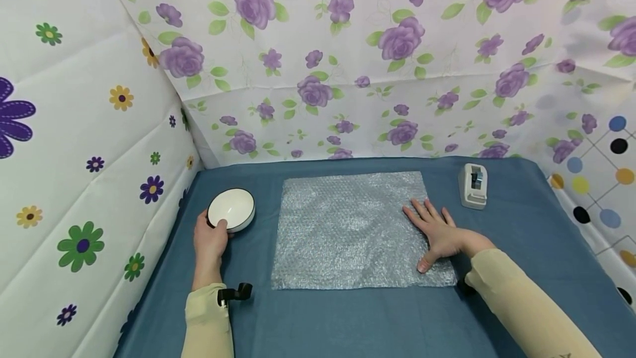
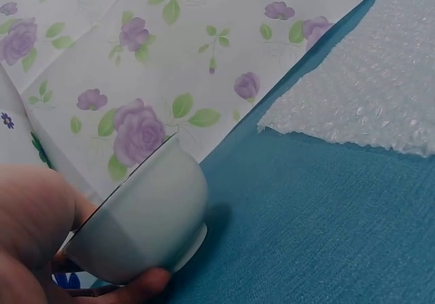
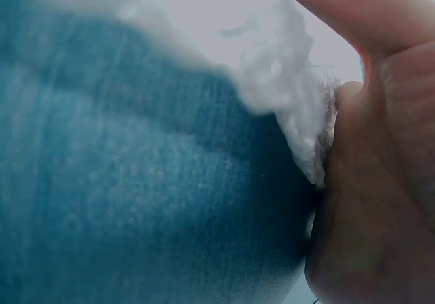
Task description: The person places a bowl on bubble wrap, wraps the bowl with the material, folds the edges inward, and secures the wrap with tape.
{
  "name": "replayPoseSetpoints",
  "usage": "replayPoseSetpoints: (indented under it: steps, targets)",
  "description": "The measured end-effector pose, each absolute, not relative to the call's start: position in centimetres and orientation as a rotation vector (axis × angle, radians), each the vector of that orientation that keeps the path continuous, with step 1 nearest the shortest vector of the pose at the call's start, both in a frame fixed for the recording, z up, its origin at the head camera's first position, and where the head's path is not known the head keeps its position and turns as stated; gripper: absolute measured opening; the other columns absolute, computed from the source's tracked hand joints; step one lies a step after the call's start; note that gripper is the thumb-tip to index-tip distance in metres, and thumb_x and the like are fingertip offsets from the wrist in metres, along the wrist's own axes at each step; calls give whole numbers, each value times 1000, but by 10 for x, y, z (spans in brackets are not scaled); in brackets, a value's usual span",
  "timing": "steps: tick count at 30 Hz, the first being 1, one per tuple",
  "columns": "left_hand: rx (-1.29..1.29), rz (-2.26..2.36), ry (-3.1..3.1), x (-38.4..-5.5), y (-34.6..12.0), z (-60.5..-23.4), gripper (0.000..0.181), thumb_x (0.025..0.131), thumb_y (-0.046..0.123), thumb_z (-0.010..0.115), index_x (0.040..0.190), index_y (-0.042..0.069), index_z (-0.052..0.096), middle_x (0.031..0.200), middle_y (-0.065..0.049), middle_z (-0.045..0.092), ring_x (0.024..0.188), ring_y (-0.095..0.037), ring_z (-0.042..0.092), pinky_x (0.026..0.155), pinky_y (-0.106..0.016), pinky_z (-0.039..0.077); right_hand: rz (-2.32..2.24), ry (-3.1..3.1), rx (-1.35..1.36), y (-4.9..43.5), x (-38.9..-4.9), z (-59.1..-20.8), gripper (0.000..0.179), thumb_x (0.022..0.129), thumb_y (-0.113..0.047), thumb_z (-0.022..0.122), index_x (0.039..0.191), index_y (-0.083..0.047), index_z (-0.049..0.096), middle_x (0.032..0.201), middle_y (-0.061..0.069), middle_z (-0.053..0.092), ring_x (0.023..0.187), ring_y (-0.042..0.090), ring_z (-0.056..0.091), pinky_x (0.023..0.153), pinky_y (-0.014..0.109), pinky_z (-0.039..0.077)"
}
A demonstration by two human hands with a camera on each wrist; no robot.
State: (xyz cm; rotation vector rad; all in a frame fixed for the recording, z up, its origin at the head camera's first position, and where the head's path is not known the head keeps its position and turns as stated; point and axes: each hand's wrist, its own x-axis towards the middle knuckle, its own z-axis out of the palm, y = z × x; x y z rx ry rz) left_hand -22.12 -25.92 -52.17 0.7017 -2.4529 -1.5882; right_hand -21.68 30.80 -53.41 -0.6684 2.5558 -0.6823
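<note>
Your left hand (image 1: pixel 210 243) grips a white, dark-rimmed bowl (image 1: pixel 232 208) at left of the head frame, thumb over its rim and fingers curled underneath. Your right hand (image 1: pixel 441 237), fingers spread and gripping nothing, rests on the right edge of the bubble-wrap sheet (image 1: pixel 343 231) lying mid-frame. Beyond it, a white tape dispenser (image 1: pixel 473 195) stands right of centre on the blue tablecloth (image 1: pixel 338 325).

Pale yellow sleeves (image 1: pixel 521 297), a black wrist mount (image 1: pixel 231 294) (small, angular) at the left cuff (image 1: pixel 202 295).
</note>
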Motion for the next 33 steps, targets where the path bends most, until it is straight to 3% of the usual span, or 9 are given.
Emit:
replayPoseSetpoints:
  steps: [3, 5, 9, 30, 33]
  targets:
    - [712, -1628, -2436, -221, -258, -521, 70, 103, 11, 42, 170, 2, 22, 168, -30, 30, 145, -49, 42, 118, -59, 37, -691, 2552, -669, 307, -215, -531, 155, 62, -65, 97, 174, -14, 4, 176, 23, -14, 157, 55, -20, 113, 81, -15]
    - [725, -1635, -2446, -220, -259, -520, 69, 104, 12, 41, 170, 2, 21, 170, -28, 28, 154, -44, 30, 123, -59, 28, -676, 2552, -655, 306, -215, -530, 154, 62, -65, 97, 174, -13, 4, 176, 23, -14, 157, 55, -20, 114, 81, -15]
    - [728, -1701, -2428, -218, -259, -518, 68, 107, 12, 39, 171, 4, 18, 172, -27, 24, 157, -44, 26, 124, -61, 26, -628, 2563, -624, 305, -216, -529, 154, 62, -64, 98, 174, -11, 5, 177, 23, -14, 158, 53, -19, 116, 79, -14]
    - [714, -1765, -2340, -220, -259, -518, 68, 105, 6, 41, 170, 4, 23, 171, -25, 29, 156, -41, 28, 123, -58, 29, -622, 2573, -631, 306, -216, -531, 154, 61, -64, 98, 174, -11, 6, 176, 23, -14, 158, 54, -18, 115, 80, -13]
    - [713, -1763, -2351, -221, -259, -519, 68, 105, 6, 41, 171, 4, 22, 171, -24, 30, 152, -42, 34, 119, -55, 34, -626, 2573, -637, 307, -216, -532, 154, 62, -65, 97, 174, -12, 5, 176, 23, -14, 158, 53, -19, 116, 79, -14]
